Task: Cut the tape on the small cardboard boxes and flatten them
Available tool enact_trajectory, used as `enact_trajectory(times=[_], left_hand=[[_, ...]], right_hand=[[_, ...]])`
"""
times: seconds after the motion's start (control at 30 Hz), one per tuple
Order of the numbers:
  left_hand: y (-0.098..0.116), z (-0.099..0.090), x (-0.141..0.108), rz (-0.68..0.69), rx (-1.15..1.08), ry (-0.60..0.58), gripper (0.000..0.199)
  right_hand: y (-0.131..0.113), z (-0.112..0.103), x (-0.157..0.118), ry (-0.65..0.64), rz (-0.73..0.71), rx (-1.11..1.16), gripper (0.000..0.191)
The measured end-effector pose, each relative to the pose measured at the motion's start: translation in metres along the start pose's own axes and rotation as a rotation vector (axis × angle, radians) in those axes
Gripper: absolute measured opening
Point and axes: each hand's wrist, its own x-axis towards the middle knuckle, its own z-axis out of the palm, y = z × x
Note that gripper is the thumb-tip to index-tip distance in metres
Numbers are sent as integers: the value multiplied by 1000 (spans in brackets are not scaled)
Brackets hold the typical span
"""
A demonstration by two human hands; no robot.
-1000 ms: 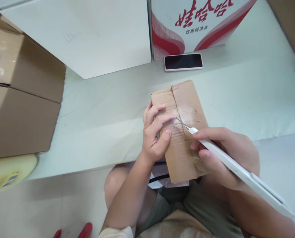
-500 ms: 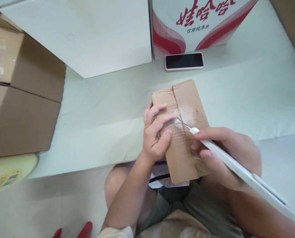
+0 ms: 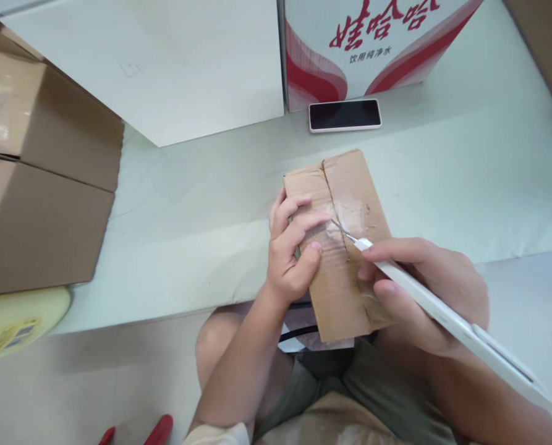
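Note:
A small cardboard box (image 3: pixel 338 296) with a seam and a patch of clear tape lies tilted at the table's near edge. My left hand (image 3: pixel 292 247) grips its left side, with the thumb and fingers on the top face. In my right hand (image 3: pixel 424 290) is a long white tool (image 3: pixel 424 296) with a thin metal tip. That tip touches the taped area beside the seam, close to my left index fingertip. The right hand rests against the box's lower right side.
A phone (image 3: pixel 345 115) lies beyond the box, before a red-and-white carton (image 3: pixel 363 77). A large white box (image 3: pixel 187 68) stands at the back left. Brown cartons (image 3: pixel 39 228) and a yellow object (image 3: pixel 25 315) are at the far left.

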Motion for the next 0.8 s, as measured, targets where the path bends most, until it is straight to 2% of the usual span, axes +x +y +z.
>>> enact_trajectory(times=[0.8], left_hand=[[-1, -1, 0, -14, 22, -12, 38]], right_hand=[[0, 1, 1, 11, -2, 6, 12]])
